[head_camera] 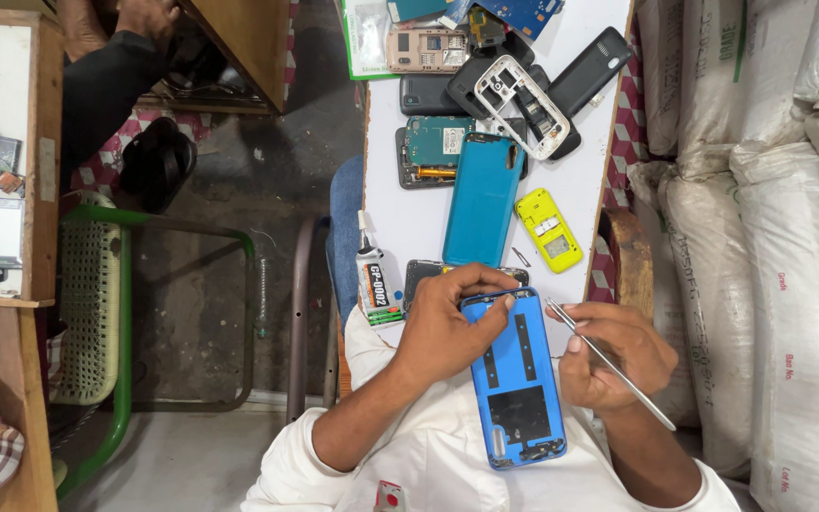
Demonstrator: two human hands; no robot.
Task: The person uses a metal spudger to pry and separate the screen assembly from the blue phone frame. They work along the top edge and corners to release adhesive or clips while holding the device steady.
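Over my lap, at the near edge of the white desk (409,228), my left hand (447,327) curls around the top of a blue phone back cover (516,379), fingers bent and thumb pressing its upper edge. My right hand (609,356) is closed around thin metal tweezers (609,362), their tip just beside the cover's top right corner. A glue tube (376,280) lies near my left hand.
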